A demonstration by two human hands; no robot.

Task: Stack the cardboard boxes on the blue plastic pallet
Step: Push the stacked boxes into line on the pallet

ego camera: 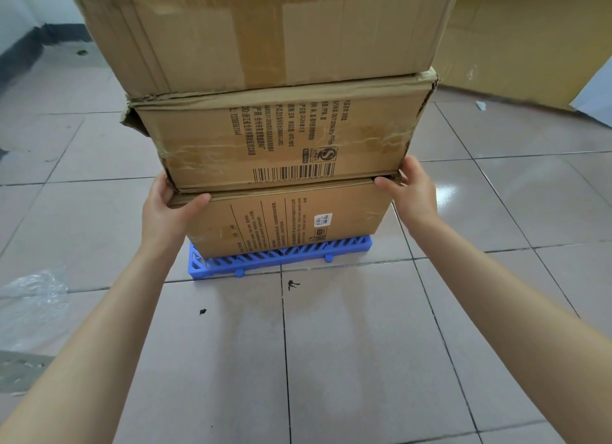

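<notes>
1. Left hand (169, 208) clasped on the near left corner where the middle box (284, 135) meets the bottom box (291, 218); thumb laid across the top front edge of the bottom box, fingers hidden round the side.
2. Right hand (414, 188) clasped on the near right corner at the same seam; thumb pointing inward along the gap between middle and bottom box, fingers wrapped out of sight behind the corner.
3. Both bare forearms stretched forward and down toward the stack from the lower corners of the view.
4. Middle box resting on the bottom box, overhanging it on the left and right; printed text and a barcode on its near face, torn flap at its upper left corner, wrinkled tape on both ends.
5. Top box (265, 29) sitting on the middle box, wider again, its upper part cut off by the frame.
6. Bottom box standing on the blue plastic pallet (281, 256), with a small white label on its near face.
7. Pallet flat on the tiled floor (364, 344), its slotted near edge showing in front of the bottom box.
8. Crumpled clear plastic sheet (29, 304) on the floor well left of the pallet.
9. Large cardboard sheet (516, 36) behind and right of the stack.
10. Small dark marks (293, 284) on the floor just in front of the pallet.
</notes>
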